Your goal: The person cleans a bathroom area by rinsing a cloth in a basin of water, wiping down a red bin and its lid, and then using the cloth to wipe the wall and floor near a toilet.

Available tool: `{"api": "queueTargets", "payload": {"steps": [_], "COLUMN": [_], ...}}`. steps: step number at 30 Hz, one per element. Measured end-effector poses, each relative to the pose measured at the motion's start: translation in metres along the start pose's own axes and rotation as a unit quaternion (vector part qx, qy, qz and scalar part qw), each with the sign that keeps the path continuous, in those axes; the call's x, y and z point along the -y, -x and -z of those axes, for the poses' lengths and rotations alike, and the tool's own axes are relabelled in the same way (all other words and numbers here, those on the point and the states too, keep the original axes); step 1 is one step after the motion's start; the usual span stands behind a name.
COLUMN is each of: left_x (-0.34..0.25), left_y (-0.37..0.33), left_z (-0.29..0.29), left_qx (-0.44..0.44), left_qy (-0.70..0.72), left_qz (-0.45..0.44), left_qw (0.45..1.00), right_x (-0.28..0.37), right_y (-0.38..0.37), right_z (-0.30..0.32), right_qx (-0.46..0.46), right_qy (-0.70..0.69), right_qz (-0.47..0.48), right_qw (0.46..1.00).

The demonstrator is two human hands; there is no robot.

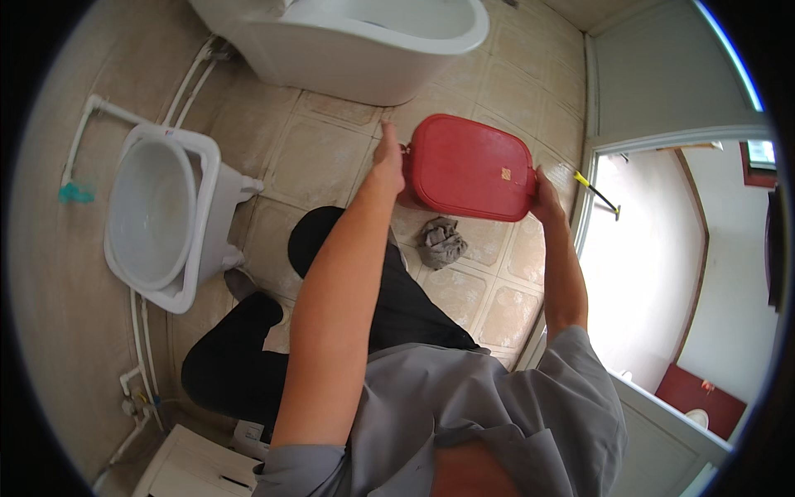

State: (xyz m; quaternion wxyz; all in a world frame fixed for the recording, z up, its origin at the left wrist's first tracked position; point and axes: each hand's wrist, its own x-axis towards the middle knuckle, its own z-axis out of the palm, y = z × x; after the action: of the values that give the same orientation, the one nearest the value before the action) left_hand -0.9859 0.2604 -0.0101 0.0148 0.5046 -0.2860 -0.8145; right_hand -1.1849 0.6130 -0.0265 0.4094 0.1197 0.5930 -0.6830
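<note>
A red plastic object with a flat, rounded-rectangle top and a small pale label is in front of me, above the tiled floor. Its underside is hidden, so I cannot tell its exact kind. At its right end my right hand is closed on the edge, its fingers mostly out of sight. My left hand is at the opposite end, fingers stretched out and pointing away from me, close beside a small fitting there. A crumpled grey cloth lies on the floor just nearer to me than the red object.
A white toilet stands at the far side. To the left, a white basin rests in a white plastic stool or frame near wall pipes. On the right are a doorway and a yellow-and-black handled tool. A white cabinet is near-left.
</note>
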Motion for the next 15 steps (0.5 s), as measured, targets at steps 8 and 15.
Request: {"api": "queueTargets", "payload": {"steps": [8,15], "left_x": [-0.018,-0.005], "left_y": [0.041,0.030], "left_z": [-0.008,0.001], "left_qx": [0.018,-0.006], "left_qy": [0.041,-0.049], "left_qz": [-0.086,-0.063], "left_qw": [0.995,0.997], "right_x": [0.010,-0.005], "right_y": [0.008,0.017], "right_z": [-0.017,-0.039], "right_qx": [0.044,0.014], "right_qy": [0.058,0.135], "right_qz": [0.020,0.102], "right_qw": [0.997,0.986]}}
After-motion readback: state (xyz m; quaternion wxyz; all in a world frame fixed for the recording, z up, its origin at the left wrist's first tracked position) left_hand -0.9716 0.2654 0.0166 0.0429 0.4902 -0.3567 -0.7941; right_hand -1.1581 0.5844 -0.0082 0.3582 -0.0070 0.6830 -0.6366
